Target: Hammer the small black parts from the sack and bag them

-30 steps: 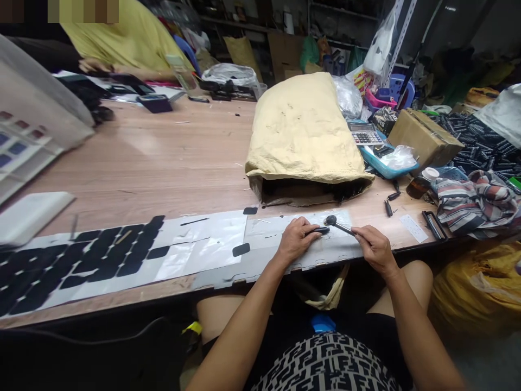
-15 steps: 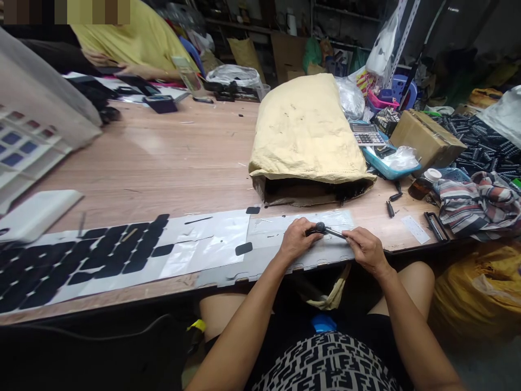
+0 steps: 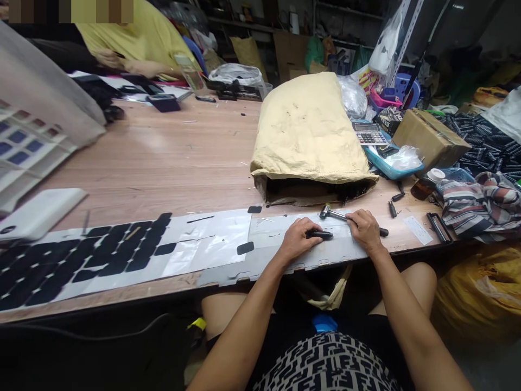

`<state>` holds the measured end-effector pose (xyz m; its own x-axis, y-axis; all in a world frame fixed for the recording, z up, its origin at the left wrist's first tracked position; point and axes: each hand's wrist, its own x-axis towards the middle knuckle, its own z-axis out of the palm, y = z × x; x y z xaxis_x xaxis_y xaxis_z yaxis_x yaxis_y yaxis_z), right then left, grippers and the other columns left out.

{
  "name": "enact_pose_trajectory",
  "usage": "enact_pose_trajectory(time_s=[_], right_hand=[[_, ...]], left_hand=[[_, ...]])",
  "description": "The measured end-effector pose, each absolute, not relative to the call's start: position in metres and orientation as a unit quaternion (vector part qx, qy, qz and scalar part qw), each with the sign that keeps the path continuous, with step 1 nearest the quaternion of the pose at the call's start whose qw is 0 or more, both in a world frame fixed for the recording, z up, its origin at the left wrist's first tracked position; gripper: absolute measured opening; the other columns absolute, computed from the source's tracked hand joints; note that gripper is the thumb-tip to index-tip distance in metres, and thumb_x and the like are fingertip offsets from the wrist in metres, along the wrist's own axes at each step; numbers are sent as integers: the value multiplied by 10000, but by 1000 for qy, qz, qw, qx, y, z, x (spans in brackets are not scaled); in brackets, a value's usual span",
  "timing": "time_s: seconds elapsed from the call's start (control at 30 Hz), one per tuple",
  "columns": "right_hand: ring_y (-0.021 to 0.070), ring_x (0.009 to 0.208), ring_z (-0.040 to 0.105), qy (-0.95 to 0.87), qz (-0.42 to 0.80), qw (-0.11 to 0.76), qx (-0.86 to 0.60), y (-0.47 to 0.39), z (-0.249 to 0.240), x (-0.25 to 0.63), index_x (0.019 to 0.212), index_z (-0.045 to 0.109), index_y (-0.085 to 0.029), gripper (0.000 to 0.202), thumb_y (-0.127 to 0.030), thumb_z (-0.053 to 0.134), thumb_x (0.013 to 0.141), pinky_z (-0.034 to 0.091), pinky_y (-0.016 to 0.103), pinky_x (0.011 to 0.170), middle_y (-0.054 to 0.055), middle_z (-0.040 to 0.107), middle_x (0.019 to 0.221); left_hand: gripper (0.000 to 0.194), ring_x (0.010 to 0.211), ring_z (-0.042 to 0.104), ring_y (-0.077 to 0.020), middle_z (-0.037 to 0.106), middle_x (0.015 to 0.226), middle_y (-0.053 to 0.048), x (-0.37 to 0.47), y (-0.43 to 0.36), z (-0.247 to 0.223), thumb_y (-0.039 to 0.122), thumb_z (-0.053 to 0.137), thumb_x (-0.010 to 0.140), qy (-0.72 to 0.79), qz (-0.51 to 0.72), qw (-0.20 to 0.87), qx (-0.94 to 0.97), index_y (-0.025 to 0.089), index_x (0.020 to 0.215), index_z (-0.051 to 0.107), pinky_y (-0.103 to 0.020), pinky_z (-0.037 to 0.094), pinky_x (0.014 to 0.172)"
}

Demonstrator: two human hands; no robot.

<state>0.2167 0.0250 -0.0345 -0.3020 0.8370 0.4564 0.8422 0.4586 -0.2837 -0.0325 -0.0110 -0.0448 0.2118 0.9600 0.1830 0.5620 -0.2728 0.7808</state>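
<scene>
My left hand (image 3: 300, 239) is closed on a short black part (image 3: 324, 235), low over the grey board (image 3: 268, 258). My right hand (image 3: 365, 229) has its fingers wrapped round the handle of a small hammer (image 3: 336, 214). The hammer's metal head points left, a little above the black part and apart from it, and the dark handle end sticks out to the right of my hand. Both hands are near the table's front edge. Behind them lies a big cream sack (image 3: 309, 130) with its dark mouth facing me.
Black flat pieces (image 3: 109, 252) lie in rows on white sheets at the left. A blue basket (image 3: 393, 169), a carton (image 3: 429, 138), a brown bottle (image 3: 425, 183) and striped cloth (image 3: 468, 203) stand right. Across the table is a person in yellow (image 3: 142, 38).
The hammer now shows in my right hand, its head up by the sack. The thin rod-like thing that was between my hands no longer shows there. My left hand has hardly moved.
</scene>
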Motion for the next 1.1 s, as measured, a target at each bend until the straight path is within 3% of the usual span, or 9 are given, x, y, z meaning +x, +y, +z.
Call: enact_pose_trajectory(time_s=[0.27, 0.37, 0.5, 0.7, 0.83, 0.9, 1.0, 1.1], right_hand=[[224, 910, 529, -811, -11, 266, -521, 24, -38, 216, 1086, 727, -250, 218, -236, 557, 951, 434, 345, 845, 54, 672, 964], [226, 907, 523, -810, -11, 261, -525, 23, -38, 215, 1092, 727, -247, 219, -239, 561, 950, 429, 346, 847, 53, 674, 963], [230, 920, 515, -810, 1, 253, -528, 22, -38, 214, 1102, 723, -251, 231, -236, 548, 953, 418, 352, 862, 56, 671, 978], [233, 923, 503, -807, 4, 245, -537, 21, -37, 212, 1111, 720, -239, 239, -235, 538, 956, 410, 356, 861, 65, 662, 989], [231, 934, 501, -807, 2, 232, -543, 20, -35, 212, 1133, 713, -237, 247, -230, 538, 959, 403, 349, 861, 67, 657, 1007], [229, 929, 498, -806, -1, 224, -547, 19, -35, 211, 1136, 712, -232, 250, -225, 539, 956, 398, 344, 854, 68, 653, 1001], [226, 923, 493, -809, -5, 221, -545, 19, -36, 211, 1138, 712, -227, 252, -219, 544, 950, 390, 337, 846, 64, 653, 996], [229, 922, 486, -811, -9, 222, -541, 19, -37, 211, 1142, 707, -229, 258, -215, 536, 951, 381, 339, 840, 66, 651, 999]], left_hand=[[100, 914, 593, -216, 662, 872, -20, -34, -16, -33, 216, 709, 744, 497, 385, 307, 714, 219, 839, 677, -351, 469, 852], [121, 838, 607, -193, 669, 877, -31, -29, -47, -25, 271, 705, 788, 465, 395, 337, 718, 217, 895, 685, -317, 475, 753], [150, 759, 633, -174, 710, 850, -28, -17, -112, -36, 348, 683, 846, 417, 321, 423, 738, 245, 946, 724, -297, 484, 702], [274, 653, 619, -194, 711, 753, -29, -3, -147, -102, 470, 643, 824, 596, 267, 464, 598, 223, 889, 741, -299, 444, 599], [387, 527, 537, -192, 509, 479, -1, 3, -133, -124, 538, 638, 793, 709, 170, 424, 536, 178, 669, 706, -295, 343, 525], [403, 542, 531, -177, 542, 521, -6, 5, -130, -116, 534, 623, 811, 698, 142, 426, 558, 153, 730, 728, -285, 339, 535], [396, 638, 579, -155, 690, 749, -23, 4, -129, -80, 470, 627, 836, 569, 133, 506, 634, 156, 1046, 745, -255, 396, 597], [365, 712, 612, -153, 723, 822, -21, -2, -116, -28, 464, 678, 825, 402, 102, 599, 685, 184, 1046, 755, -237, 435, 645]])
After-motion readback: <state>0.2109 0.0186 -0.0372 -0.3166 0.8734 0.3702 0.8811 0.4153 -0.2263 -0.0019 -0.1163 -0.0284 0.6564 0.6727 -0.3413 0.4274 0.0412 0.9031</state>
